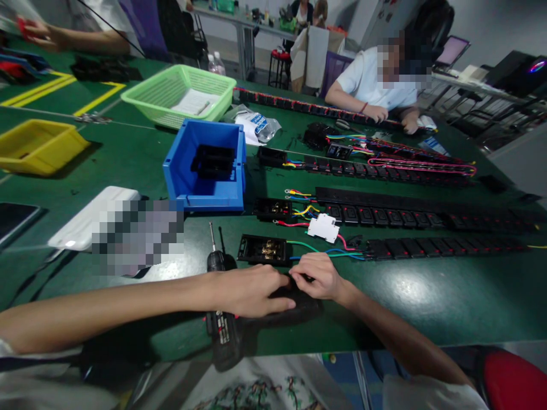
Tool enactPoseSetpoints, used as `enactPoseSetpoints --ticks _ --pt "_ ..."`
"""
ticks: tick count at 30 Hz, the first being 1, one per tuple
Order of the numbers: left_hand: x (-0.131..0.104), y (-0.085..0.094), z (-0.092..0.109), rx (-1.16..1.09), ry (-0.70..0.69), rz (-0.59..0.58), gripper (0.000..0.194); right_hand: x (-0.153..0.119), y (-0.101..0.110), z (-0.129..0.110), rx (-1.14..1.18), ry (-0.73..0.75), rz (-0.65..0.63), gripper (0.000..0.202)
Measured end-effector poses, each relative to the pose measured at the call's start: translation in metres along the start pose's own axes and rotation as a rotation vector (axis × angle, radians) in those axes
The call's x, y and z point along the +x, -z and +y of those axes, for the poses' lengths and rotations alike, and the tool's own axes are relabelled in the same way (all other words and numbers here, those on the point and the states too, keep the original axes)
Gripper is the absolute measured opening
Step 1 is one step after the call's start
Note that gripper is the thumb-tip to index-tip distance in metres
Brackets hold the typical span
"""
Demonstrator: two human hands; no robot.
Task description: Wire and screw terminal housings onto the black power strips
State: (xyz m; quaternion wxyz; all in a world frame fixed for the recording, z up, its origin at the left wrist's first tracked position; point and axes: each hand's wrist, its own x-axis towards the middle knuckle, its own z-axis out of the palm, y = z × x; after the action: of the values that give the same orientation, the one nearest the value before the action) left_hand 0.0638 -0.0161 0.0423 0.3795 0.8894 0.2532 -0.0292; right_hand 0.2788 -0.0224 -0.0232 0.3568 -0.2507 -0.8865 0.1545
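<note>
My left hand (256, 290) reaches across a black power screwdriver (222, 330), fingers spread over a dark object whose shape I cannot make out. Beside it, my right hand (318, 276) has thumb and index finger pinched near the left fingertips; what they hold is too small to tell. Just beyond the hands is a black socket housing (262, 249) with brass parts inside, green and blue wires running from it to a black socket strip (427, 247). Behind lies a second open housing (273, 208) and a white breaker (325, 227) with a red wire.
A blue bin (205, 196) with black parts stands left of the housings, a green basket (179, 85) behind it. A yellow tray (43, 145), a white power bank (96, 219) and a phone (17, 222) lie left. Another person (367, 80) works across the table.
</note>
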Motion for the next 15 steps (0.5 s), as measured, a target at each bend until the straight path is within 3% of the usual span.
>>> enactPoseSetpoints --ticks 6,10,15 --pt "0.0040 -0.0058 -0.0062 0.061 -0.033 0.108 0.016 0.0003 0.0011 -0.0005 0.001 -0.015 0.046 0.007" --pt "0.0047 -0.0061 -0.0068 -0.031 -0.080 0.161 0.018 0.0009 0.0029 -0.0019 0.038 -0.052 0.132 0.008" --pt "0.0064 -0.0011 -0.0008 -0.197 -0.172 0.339 0.014 -0.0025 0.0041 -0.0047 0.010 -0.084 0.250 0.017"
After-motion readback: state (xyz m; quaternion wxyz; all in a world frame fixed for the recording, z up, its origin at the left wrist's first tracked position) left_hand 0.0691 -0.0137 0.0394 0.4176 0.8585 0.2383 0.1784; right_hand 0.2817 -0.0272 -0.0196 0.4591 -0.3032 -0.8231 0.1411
